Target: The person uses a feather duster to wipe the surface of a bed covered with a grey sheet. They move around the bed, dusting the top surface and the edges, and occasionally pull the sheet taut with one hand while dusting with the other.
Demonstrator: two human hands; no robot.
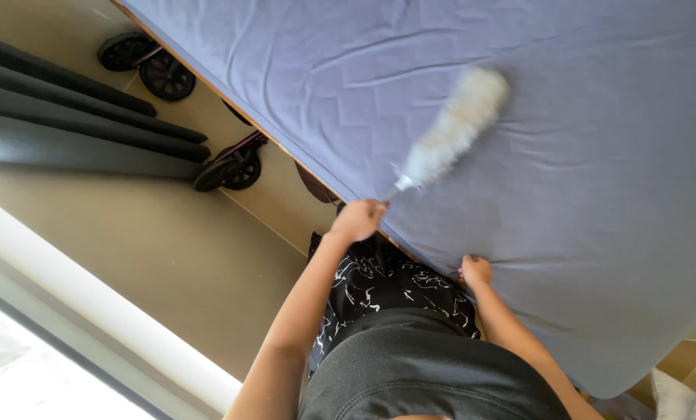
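Left hand [357, 220] gripping white duster [453, 128] over blue sheet [581, 155]

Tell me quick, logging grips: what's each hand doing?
Left hand: closed on the duster handle.
Right hand: gripping the sheet edge.

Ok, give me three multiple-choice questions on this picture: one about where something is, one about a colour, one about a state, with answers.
1. Where is the duster head?
A. on the floor
B. over the sheet
C. by the wheels

2. What colour is the sheet?
A. blue-grey
B. red
C. green

3. What is the left hand doing?
A. hanging free
B. flat on the floor
C. gripping the duster's handle

Answers:
1 B, the fluffy head lies over the sheet.
2 A, the whole sheet is blue-grey.
3 C, its fingers are closed on the handle, while the right hand presses the sheet's edge.
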